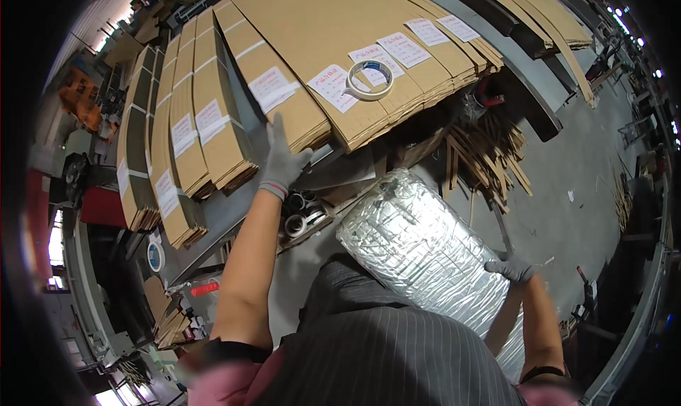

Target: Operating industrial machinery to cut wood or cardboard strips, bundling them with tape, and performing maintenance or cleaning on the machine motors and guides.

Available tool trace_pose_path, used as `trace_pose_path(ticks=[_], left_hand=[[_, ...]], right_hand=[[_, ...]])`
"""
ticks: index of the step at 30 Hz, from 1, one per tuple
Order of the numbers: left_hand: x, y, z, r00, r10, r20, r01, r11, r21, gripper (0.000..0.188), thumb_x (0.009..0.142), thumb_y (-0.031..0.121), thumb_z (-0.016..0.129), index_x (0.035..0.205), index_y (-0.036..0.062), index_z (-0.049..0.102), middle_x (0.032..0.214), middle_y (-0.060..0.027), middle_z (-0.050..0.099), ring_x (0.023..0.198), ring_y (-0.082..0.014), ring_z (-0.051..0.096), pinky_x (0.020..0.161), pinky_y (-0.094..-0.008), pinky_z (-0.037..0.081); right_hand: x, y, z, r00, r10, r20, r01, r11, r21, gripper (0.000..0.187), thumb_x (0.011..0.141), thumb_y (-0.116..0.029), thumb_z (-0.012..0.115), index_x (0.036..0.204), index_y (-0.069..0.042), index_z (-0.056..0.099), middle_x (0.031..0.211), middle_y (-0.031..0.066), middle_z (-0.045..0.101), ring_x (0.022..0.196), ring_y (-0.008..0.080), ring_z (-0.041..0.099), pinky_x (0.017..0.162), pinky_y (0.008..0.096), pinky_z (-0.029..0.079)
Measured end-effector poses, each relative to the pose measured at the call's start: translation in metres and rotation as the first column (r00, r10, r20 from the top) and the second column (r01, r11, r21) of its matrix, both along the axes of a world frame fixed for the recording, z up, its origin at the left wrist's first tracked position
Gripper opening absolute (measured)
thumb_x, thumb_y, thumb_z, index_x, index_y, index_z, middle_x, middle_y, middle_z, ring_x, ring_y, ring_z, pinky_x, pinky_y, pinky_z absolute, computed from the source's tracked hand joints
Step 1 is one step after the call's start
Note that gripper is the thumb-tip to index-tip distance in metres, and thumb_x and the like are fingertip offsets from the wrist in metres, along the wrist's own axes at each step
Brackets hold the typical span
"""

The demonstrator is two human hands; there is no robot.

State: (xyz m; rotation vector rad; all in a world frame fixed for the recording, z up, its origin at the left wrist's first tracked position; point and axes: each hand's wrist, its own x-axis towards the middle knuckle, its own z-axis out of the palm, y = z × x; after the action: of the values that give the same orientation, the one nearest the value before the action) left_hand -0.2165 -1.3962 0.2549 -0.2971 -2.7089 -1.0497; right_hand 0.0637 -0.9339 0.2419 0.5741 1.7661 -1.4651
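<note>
My left hand (285, 159), in a grey glove, is open with thumb and fingers apart. Its fingertips rest at the near left edge of a strapped stack of flat cardboard (273, 65) bearing a white label. My right hand (512, 268), also gloved, is closed beside a bulky bundle wrapped in silver foil (425, 243). A long narrow brown strip (505, 315), apparently cardboard, runs through its grip, and the fingers partly hide it. A roll of pale tape (370, 79) lies on the wide cardboard stack (340, 30) to the right of my left hand.
More strapped cardboard stacks (186, 108) line the left of the table. Below its edge sit several tape rolls (296, 225); another tape roll (156, 256) is at left. Loose cardboard strips (489, 158) heap beyond the foil bundle, near the grey floor (567, 193).
</note>
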Motion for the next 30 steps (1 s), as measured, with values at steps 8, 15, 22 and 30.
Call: trace_pose_path(ticks=[8, 15, 22, 30], left_hand=[[-0.036, 0.015, 0.059, 0.968, -0.196, -0.156, 0.162, 0.964, -0.210, 0.034, 0.072, 0.018, 0.063, 0.101, 0.0001, 0.060, 0.118, -0.0179, 0.048, 0.112, -0.0263, 0.045, 0.095, -0.0313, 0.034], [-0.158, 0.115, 0.074, 0.922, -0.388, 0.005, 0.373, 0.884, -0.283, 0.024, 0.072, 0.021, 0.061, 0.082, -0.0002, 0.056, 0.082, -0.0162, 0.058, 0.072, -0.0309, 0.056, 0.067, -0.0354, 0.045], [-0.193, 0.095, 0.086, 0.784, -0.472, 0.403, 0.454, 0.879, 0.147, 0.020, 0.082, 0.020, 0.053, 0.085, 0.0006, 0.057, 0.068, -0.0111, 0.055, 0.063, -0.0251, 0.049, 0.062, -0.0325, 0.042], [-0.222, 0.069, 0.054, 0.740, -0.672, 0.032, 0.646, 0.698, -0.309, 0.027, 0.089, 0.025, 0.045, 0.100, 0.0039, 0.057, 0.088, -0.0123, 0.059, 0.102, -0.0288, 0.052, 0.103, -0.0448, 0.017]], right_hand=[[-0.003, -0.004, 0.014, 0.995, -0.038, 0.090, 0.029, 0.995, 0.100, 0.086, 0.063, -0.039, 0.077, 0.126, 0.007, 0.040, 0.123, 0.0156, 0.050, 0.114, 0.0244, 0.046, 0.096, 0.0334, 0.035], [-0.188, -0.164, 0.021, 0.702, -0.566, -0.432, 0.286, 0.780, -0.557, 0.099, 0.068, -0.028, 0.073, 0.141, -0.006, 0.010, 0.133, 0.0186, 0.030, 0.118, 0.0282, 0.041, 0.100, 0.0395, 0.033], [-0.269, -0.233, -0.017, 0.698, -0.697, 0.164, 0.396, 0.184, -0.899, 0.061, 0.084, -0.028, 0.059, 0.132, -0.004, 0.030, 0.126, 0.0133, 0.046, 0.113, 0.0244, 0.049, 0.089, 0.0408, 0.048], [-0.287, -0.253, 0.000, 0.541, -0.828, 0.149, 0.527, 0.196, -0.827, 0.057, 0.082, -0.013, 0.062, 0.130, 0.000, 0.034, 0.122, 0.0149, 0.049, 0.109, 0.0254, 0.053, 0.089, 0.0405, 0.048]])
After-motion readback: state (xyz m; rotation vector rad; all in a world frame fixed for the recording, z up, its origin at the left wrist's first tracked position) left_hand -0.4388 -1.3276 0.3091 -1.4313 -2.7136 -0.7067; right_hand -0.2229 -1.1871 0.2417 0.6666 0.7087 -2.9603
